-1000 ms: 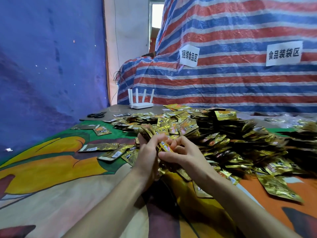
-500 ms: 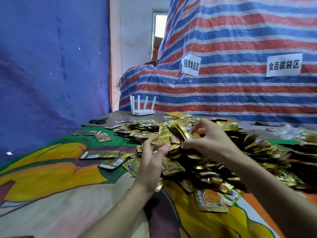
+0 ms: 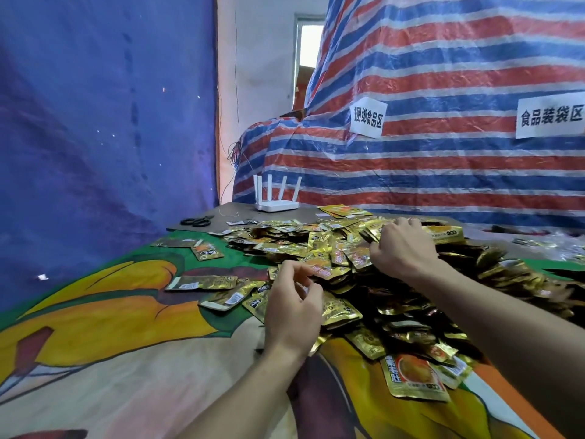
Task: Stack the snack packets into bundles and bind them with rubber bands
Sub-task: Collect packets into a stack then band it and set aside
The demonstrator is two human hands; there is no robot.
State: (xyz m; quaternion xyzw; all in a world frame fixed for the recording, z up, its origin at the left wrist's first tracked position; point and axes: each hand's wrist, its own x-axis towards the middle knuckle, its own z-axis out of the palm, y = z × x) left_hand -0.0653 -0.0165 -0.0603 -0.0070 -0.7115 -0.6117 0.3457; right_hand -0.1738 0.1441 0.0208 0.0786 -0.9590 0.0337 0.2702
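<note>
As we had only the head view to go by, our findings rest on it alone. We found the snack packets (image 3: 395, 312) lying in a loose gold heap across the middle and right of the printed cloth (image 3: 110, 312), with several strays to the left of it and one larger packet (image 3: 414, 380) lying flat at the near edge.

The left hand (image 3: 292, 308) hovered over the near left edge of the heap. Its fingers were curled in toward the thumb, and we could not tell whether they pinched anything.

The right hand (image 3: 402, 245) reached to the far crest of the heap, knuckles up. Its fingers were curled round a small stack (image 3: 372, 233) of packets, which touched the packets beneath it.

Beyond the heap, on a bare brown board, we noted a white router (image 3: 277, 205) with its aerials upright and black scissors (image 3: 196, 221) well to its left. A striped tarpaulin (image 3: 443, 169) rose behind and bore two paper signs (image 3: 368, 117), and a blue sheet (image 3: 95, 122) hung at the left.
</note>
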